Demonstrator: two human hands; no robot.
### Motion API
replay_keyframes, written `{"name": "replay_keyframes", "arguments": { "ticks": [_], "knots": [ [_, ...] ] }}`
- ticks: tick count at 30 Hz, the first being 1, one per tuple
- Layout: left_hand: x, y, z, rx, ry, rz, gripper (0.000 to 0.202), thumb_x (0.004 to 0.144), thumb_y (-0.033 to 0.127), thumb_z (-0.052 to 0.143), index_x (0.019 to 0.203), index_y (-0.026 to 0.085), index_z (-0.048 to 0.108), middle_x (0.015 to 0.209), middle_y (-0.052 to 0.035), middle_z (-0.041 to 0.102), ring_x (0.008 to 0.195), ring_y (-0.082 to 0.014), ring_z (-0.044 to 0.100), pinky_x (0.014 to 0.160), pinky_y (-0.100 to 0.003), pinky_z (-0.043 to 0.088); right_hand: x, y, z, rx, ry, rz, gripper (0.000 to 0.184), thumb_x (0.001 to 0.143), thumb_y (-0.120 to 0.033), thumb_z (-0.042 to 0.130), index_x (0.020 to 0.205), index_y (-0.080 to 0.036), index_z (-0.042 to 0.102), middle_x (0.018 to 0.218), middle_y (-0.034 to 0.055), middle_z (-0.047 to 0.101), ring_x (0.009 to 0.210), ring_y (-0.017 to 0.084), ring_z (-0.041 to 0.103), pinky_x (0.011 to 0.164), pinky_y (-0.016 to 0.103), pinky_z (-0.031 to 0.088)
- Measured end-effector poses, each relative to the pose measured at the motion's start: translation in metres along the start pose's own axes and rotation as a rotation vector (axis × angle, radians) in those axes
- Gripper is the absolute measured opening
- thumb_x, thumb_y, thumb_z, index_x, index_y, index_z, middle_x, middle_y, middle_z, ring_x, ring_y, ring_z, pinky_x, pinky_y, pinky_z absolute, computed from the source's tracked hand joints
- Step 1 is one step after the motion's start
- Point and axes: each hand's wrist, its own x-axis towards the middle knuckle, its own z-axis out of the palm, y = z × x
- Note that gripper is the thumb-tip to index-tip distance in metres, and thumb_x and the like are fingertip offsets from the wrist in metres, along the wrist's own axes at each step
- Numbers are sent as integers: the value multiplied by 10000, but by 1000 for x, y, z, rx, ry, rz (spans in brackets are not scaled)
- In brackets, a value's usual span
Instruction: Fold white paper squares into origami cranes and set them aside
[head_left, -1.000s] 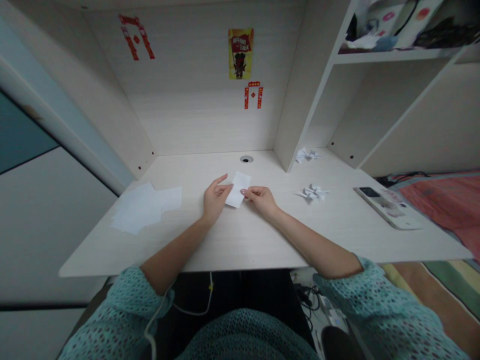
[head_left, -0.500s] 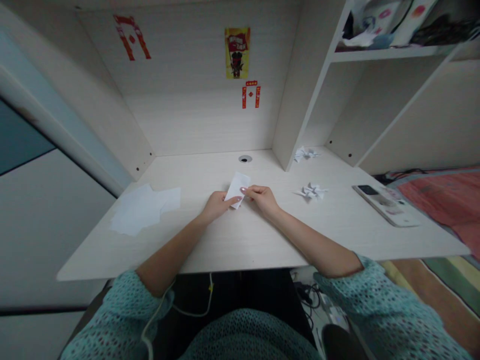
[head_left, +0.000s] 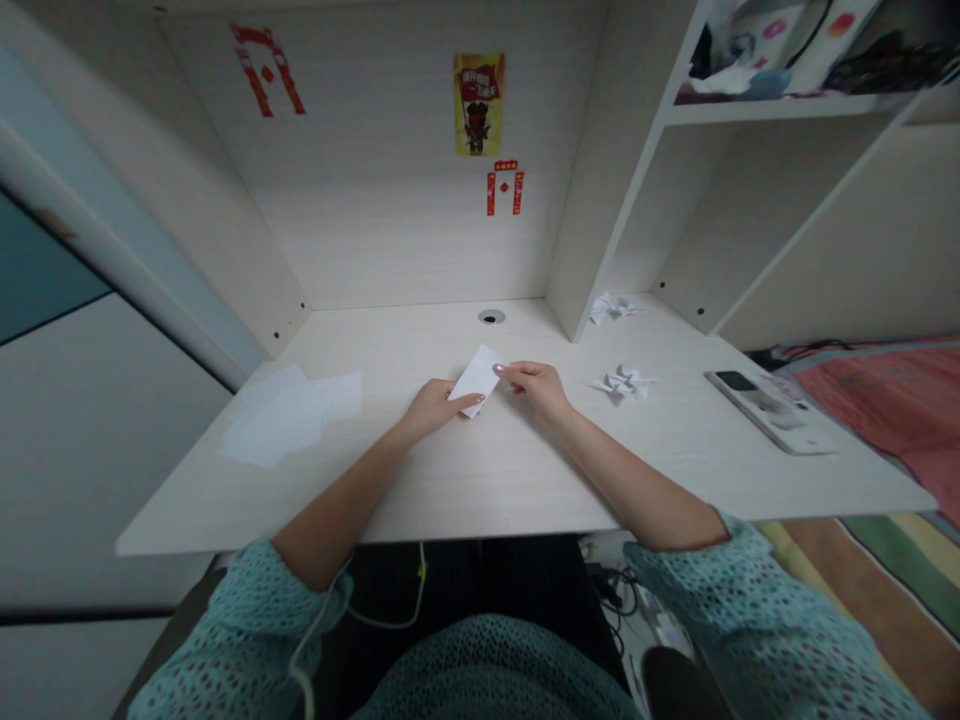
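A small folded piece of white paper (head_left: 478,376) is held at a tilt over the middle of the desk. My left hand (head_left: 435,410) grips its lower left part, thumb on top and fingers underneath. At its upper right edge, my right hand (head_left: 538,386) pinches the paper between thumb and forefinger. To the right on the desktop lie several small folded white paper pieces (head_left: 624,383), with a second group of folded paper (head_left: 613,308) behind them by the divider. Flat white sheets (head_left: 277,420) overlap one another on the left.
A phone (head_left: 772,412) lies on the right of the desk (head_left: 480,500). An upright divider (head_left: 592,240) stands behind the folded pieces, and a cable hole (head_left: 491,317) is at the back. A cable (head_left: 390,628) hangs below the front edge.
My right hand has shifted slightly right along the paper, from its middle to its upper right edge. The paper has turned a little to the right. My left hand keeps its hold.
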Motion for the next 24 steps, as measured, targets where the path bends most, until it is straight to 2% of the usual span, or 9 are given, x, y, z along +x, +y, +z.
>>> {"name": "replay_keyframes", "arguments": {
  "ticks": [6, 11, 17, 20, 22, 24],
  "knots": [
    [1, -1, 0, 13, 14, 2, 367, 700, 498, 607, 687, 145, 707, 659, -59, 686, 555, -152, 578, 536, -235, 386, 1, 2, 0, 98, -35, 40, 333, 554, -473, 744, 555, -164, 618, 526, -8, 535, 507, 99, 431, 489, 249, 312],
    [2, -3, 1, 14, 17, -5, 391, 690, 513, 608, 716, 137, 707, 694, -65, 692, 592, -162, 594, 554, -238, 388, 2, 0, -1, 214, -78, 74, 289, 562, -406, 752, 535, -166, 593, 561, 0, 552, 496, 99, 420, 486, 253, 318],
    [2, -1, 0, 22, 29, -17, 406, 682, 514, 608, 727, 123, 706, 692, -68, 687, 592, -154, 579, 557, -234, 376, 2, 3, 1, 290, -71, 67, 325, 624, -466, 693, 556, -161, 604, 571, 10, 573, 481, 92, 416, 469, 249, 312],
    [2, -3, 3, -18, 90, -44, 409, 675, 513, 620, 721, 115, 700, 661, -62, 671, 561, -141, 552, 528, -224, 356, -2, 2, 5, 294, -67, 74, 372, 658, -536, 639, 666, -164, 651, 639, 21, 613, 482, 87, 419, 463, 246, 305],
    [4, -6, 6, -42, 168, -60, 418, 673, 520, 623, 728, 112, 695, 637, -51, 656, 539, -130, 531, 505, -218, 337, -5, 2, 7, 230, -120, 68, 389, 652, -541, 644, 732, -161, 676, 676, 27, 626, 497, 87, 424, 472, 245, 301],
    [5, -9, 8, -68, 219, -47, 426, 675, 528, 621, 736, 112, 691, 636, -43, 648, 540, -127, 525, 500, -216, 333, -7, 2, 10, 128, -197, 51, 373, 611, -509, 689, 682, -143, 679, 626, 23, 606, 501, 87, 410, 483, 249, 291]
  ]
}}
